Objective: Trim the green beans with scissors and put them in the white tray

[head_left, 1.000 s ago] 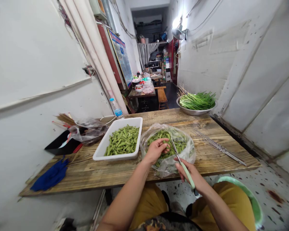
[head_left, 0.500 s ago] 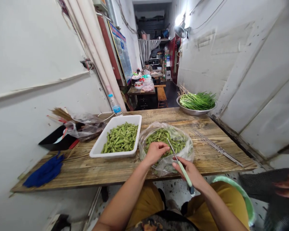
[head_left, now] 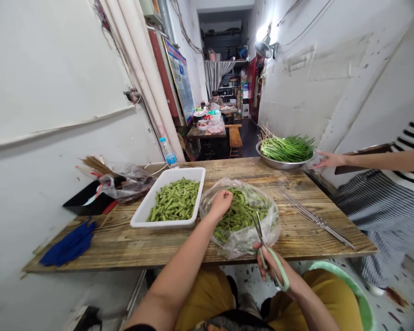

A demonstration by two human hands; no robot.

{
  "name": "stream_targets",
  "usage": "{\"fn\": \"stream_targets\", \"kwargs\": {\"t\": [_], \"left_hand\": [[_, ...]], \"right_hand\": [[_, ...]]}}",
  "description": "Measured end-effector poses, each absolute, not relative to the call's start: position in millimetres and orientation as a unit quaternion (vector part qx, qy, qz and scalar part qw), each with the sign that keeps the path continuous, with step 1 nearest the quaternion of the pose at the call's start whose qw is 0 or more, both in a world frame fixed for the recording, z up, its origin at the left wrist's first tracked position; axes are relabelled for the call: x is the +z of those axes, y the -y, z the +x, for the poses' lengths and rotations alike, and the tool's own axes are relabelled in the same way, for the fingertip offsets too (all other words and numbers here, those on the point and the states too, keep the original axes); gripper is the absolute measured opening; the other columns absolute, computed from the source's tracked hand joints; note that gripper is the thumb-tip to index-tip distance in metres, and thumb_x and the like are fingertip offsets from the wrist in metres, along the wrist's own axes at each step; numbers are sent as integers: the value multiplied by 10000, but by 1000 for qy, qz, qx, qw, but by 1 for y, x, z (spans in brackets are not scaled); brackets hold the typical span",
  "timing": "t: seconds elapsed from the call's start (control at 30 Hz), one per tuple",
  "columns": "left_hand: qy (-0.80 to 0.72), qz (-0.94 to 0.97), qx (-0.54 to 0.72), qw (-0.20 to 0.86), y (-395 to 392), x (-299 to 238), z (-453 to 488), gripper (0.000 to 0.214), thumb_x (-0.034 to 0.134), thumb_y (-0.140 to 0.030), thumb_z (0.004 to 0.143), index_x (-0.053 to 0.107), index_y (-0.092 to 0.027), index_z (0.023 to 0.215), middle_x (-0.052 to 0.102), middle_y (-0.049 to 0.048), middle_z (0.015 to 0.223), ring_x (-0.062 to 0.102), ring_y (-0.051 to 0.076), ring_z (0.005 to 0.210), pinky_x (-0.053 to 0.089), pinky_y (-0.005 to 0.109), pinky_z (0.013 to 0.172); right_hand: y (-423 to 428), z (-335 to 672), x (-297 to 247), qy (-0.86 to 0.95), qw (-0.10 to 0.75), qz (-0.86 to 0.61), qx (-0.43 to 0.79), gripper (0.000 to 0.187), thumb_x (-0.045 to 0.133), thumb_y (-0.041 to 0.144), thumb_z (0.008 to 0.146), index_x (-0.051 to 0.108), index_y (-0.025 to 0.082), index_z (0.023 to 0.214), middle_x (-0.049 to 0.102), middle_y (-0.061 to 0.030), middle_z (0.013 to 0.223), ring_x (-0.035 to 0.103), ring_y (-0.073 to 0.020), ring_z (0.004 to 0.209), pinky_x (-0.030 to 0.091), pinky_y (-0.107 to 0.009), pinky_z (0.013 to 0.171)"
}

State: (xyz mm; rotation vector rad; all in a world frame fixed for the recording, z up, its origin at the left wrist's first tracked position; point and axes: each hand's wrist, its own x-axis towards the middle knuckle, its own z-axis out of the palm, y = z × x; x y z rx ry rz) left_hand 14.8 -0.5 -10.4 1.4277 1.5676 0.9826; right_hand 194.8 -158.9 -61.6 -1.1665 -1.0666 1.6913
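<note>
My left hand is over the left part of a clear plastic bag of green edamame pods. Its fingers are curled together, and I cannot make out what, if anything, they hold. My right hand grips scissors with pale green handles, near the bag's front right side. The blades point up and away from me, slightly parted. Left of the bag stands a white plastic tub holding more edamame pods.
Metal skewers lie right of the bag. A steel bowl of green stalks stands at the back right, with another person's hand beside it. A water bottle, black box and blue cloth are leftward. A green-rimmed bin sits below.
My left hand has moved up and left, away from the scissors. The scissors have turned, showing parted blades and both handles. At right, the other person has reached towards the steel bowl.
</note>
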Motion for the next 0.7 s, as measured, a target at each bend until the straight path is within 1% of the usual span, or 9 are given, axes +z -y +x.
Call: {"fn": "stream_targets", "kwargs": {"t": [0.07, 0.1, 0.17, 0.27, 0.4, 0.47, 0.57, 0.63, 0.7], "left_hand": [[-643, 643, 299, 288, -16, -6, 26, 151, 627, -314, 681, 646, -165, 694, 659, 55, 703, 589, 166, 671, 415, 249, 623], [-648, 670, 250, 264, -22, -5, 32, 154, 662, -317, 650, 656, -164, 663, 667, 64, 704, 594, 181, 688, 417, 258, 640], [-651, 691, 185, 253, -32, -4, 44, 132, 692, -287, 619, 671, -159, 641, 674, 75, 701, 598, 196, 689, 418, 271, 656], [-651, 690, 181, 259, -36, -4, 53, 82, 669, -222, 635, 683, -144, 659, 675, 80, 709, 593, 190, 676, 414, 273, 655], [-608, 705, 211, 299, -22, -4, 43, 155, 635, -270, 696, 688, -143, 767, 670, 36, 739, 565, 134, 653, 411, 227, 635], [-553, 708, 247, 364, -7, -4, 33, 198, 639, -302, 700, 678, -140, 807, 659, 13, 726, 536, 108, 617, 404, 211, 616], [-484, 685, 294, 458, 18, -4, 20, 239, 654, -305, 682, 676, -126, 838, 644, 5, 685, 501, 99, 577, 392, 217, 602], [-479, 674, 300, 475, 31, -1, 14, 260, 651, -291, 684, 691, -124, 879, 657, 13, 706, 515, 109, 606, 396, 228, 627], [-478, 676, 298, 475, 40, 2, 11, 269, 651, -278, 685, 707, -128, 901, 679, 28, 758, 545, 128, 671, 403, 242, 679]], "right_hand": [[163, 199, -62, 395, 405, -446, 693, 459, 506, 599, 807, 478, 196, 1025, 485, 41, 680, 483, -101, 545, 430, -234, 492], [164, 200, -61, 391, 406, -441, 699, 464, 507, 600, 805, 477, 194, 1027, 479, 40, 682, 476, -99, 540, 425, -235, 488], [166, 202, -59, 394, 410, -441, 695, 454, 509, 589, 810, 475, 191, 1026, 469, 41, 679, 463, -94, 529, 410, -230, 476], [166, 204, -58, 409, 414, -448, 679, 423, 504, 559, 830, 471, 189, 1032, 455, 49, 652, 447, -91, 511, 391, -220, 454], [164, 205, -61, 431, 416, -465, 652, 420, 488, 554, 838, 477, 187, 1042, 446, 54, 629, 444, -96, 506, 397, -221, 449], [159, 204, -62, 455, 413, -481, 625, 440, 492, 564, 828, 485, 187, 1055, 440, 60, 612, 438, -95, 488, 396, -222, 446], [148, 201, -58, 498, 394, -510, 580, 474, 497, 576, 811, 507, 185, 1080, 417, 76, 546, 396, -89, 428, 365, -219, 418], [142, 198, -52, 520, 381, -522, 558, 481, 518, 573, 795, 539, 184, 1077, 428, 72, 516, 402, -96, 420, 359, -221, 418], [137, 196, -45, 538, 374, -529, 539, 480, 552, 566, 771, 571, 186, 1063, 472, 56, 521, 440, -110, 442, 376, -229, 441]]}}
